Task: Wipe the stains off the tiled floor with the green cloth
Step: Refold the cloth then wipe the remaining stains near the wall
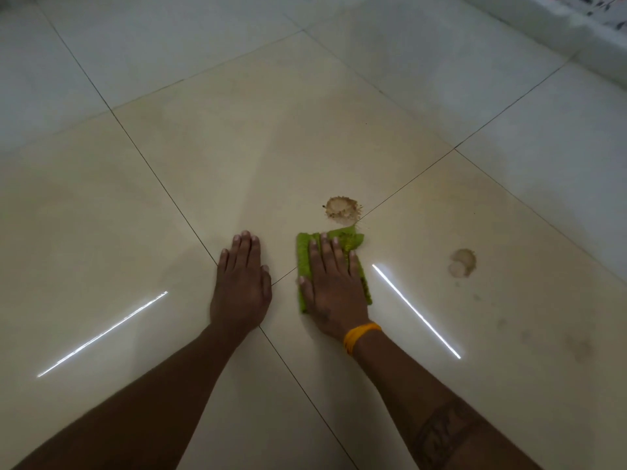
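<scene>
A folded green cloth (303, 256) lies flat on the glossy cream tiled floor (237, 157). My right hand (330, 286) presses down on it with straight fingers; brown smears mark the cloth's far corner. Just beyond that corner sits a brown stain (341, 211) beside a grout line. A second, paler brown stain (463, 263) lies to the right of the cloth. My left hand (241, 284) rests flat on the bare tile to the left of the cloth, fingers straight, holding nothing.
Faint dark smudges (576, 344) mark the tile at the lower right. A white ledge or wall base (556, 25) runs along the far right corner. Two bright light reflections streak the floor on either side of my arms.
</scene>
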